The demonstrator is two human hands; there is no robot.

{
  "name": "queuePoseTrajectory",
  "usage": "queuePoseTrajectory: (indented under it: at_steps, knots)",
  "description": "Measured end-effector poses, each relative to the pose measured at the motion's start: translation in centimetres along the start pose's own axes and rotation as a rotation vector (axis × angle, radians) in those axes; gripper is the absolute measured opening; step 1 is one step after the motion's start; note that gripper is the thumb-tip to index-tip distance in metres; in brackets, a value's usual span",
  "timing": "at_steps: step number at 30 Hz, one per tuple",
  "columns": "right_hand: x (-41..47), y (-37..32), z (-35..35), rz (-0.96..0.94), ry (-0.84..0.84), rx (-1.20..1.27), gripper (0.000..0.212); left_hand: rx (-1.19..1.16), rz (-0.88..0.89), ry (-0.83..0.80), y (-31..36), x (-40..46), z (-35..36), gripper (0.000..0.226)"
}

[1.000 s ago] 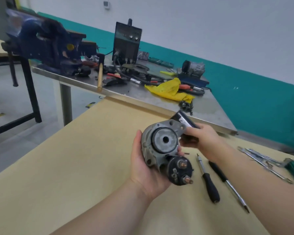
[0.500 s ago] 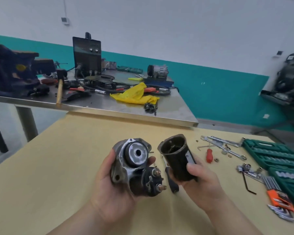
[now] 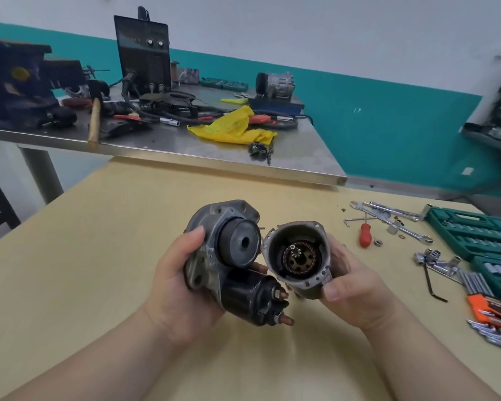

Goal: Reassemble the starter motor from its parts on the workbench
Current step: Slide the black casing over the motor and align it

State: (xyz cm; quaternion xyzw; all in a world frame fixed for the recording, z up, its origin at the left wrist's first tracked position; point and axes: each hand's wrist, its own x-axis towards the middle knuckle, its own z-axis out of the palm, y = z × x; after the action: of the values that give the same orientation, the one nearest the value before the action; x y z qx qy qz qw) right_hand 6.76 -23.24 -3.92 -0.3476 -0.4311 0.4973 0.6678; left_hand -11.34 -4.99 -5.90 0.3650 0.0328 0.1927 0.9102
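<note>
Two halves sit mouth to mouth above the desk (image 3: 104, 256): my left hand (image 3: 182, 287) grips the drive-end housing (image 3: 223, 244), my right hand (image 3: 350, 287) the motor body (image 3: 298, 256), fingers curled, aligned for mating.

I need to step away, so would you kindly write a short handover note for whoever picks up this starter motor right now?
Left hand: grips the drive-end housing with the black solenoid attached.
Right hand: grips the motor body, open end toward the camera, armature windings visible inside.
Both are held side by side above the tan workbench, not joined.
Left: mate the halves, then fasten; wrenches and the red-handled screwdriver lie to the right.
</note>
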Motion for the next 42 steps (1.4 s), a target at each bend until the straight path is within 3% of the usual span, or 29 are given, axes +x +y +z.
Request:
queuePoseTrajectory:
  at_steps: [8,11,13,17,20,30,36,42]
  knots:
    - [-0.2,0.0,0.2,0.013,0.081,-0.022,0.081,0.094,-0.014,0.029,0.1,-0.1,0.3,0.067]
    - [-0.2,0.0,0.1,-0.006,0.19,-0.178,0.086,0.096,0.023,0.083,0.1,0.0,0.7,0.073]
    - [-0.2,-0.1,0.4,-0.025,0.26,-0.296,0.078,0.118,0.041,0.126,0.0,0.1,0.8,0.077]
    - [-0.3,-0.7,0.9,-0.066,0.446,-0.481,0.067,0.108,0.1,0.187,0.1,0.4,0.7,0.049]
    - [-0.5,-1.1,1.4,-0.09,0.535,-0.589,0.067,0.101,0.118,0.206,0.2,0.5,0.6,0.043]
    - [-0.4,-0.7,3.4,-0.113,0.6,-0.778,0.066,0.232,0.054,0.224,-0.1,0.4,0.6,0.076]
    - [-0.5,-0.8,3.7,-0.181,0.661,-0.804,0.058,0.288,0.004,0.141,-0.1,0.2,0.8,0.094]
    - [-0.5,-0.5,3.5,-0.265,0.724,-0.777,0.054,0.21,-0.093,0.103,-0.3,0.1,1.7,0.056]
